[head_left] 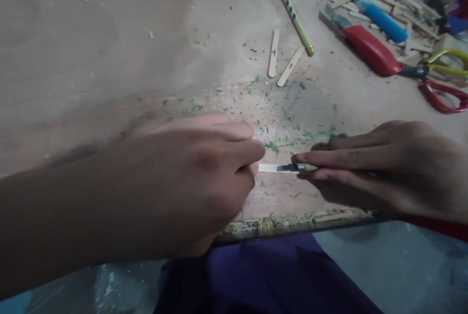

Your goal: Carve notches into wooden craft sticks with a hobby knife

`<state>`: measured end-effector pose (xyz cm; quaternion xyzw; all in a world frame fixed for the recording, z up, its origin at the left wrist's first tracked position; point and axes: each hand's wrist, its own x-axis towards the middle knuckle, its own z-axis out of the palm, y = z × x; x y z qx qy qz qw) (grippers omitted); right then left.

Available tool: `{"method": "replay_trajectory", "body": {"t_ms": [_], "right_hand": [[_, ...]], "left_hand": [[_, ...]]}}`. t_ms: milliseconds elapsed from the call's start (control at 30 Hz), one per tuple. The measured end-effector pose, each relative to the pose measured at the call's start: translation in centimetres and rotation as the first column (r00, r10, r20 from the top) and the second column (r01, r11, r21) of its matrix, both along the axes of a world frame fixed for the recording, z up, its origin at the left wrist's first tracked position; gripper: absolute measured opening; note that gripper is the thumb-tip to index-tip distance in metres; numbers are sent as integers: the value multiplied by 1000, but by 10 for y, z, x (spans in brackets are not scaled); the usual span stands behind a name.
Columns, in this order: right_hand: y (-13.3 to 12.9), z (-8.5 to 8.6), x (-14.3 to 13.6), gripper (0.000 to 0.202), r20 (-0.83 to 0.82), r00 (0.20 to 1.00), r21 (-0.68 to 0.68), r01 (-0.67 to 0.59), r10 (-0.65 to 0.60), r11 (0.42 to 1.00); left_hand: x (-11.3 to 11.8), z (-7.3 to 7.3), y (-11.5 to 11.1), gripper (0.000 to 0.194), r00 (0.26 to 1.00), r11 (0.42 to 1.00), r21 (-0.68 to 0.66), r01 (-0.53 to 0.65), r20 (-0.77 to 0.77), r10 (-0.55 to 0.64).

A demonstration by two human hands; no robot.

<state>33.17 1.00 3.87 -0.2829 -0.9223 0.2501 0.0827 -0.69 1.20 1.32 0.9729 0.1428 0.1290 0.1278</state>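
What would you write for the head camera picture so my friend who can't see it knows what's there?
A person's right grip holds a small bladed tool over a thin pale stick that the left grip pinches. Green flecks dot the table; two loose sticks and a patterned yellow rod lie beyond.

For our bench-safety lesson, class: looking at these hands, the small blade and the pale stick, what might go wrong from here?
1. The small blade in the right hand points toward the left hand; a slip might cut its fingers.
2. The pale stick looks thin, so it might snap under pressure.
3. Loose green scraps nearby might get underneath and unsteady it.
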Motion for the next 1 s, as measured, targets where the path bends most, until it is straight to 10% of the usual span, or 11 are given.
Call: {"method": "replay_trajectory", "body": {"t_ms": [333, 1000], "right_hand": [[-9, -18, 4, 26, -67, 998, 131, 10, -1, 991], [-17, 13, 10, 39, 30, 998, 90, 50, -53, 995]], "left_hand": [[-1, 4, 4, 30, 999, 999, -24, -33, 10, 33], [16, -14, -6, 41, 981, 976, 105, -193, 34, 191]]}}
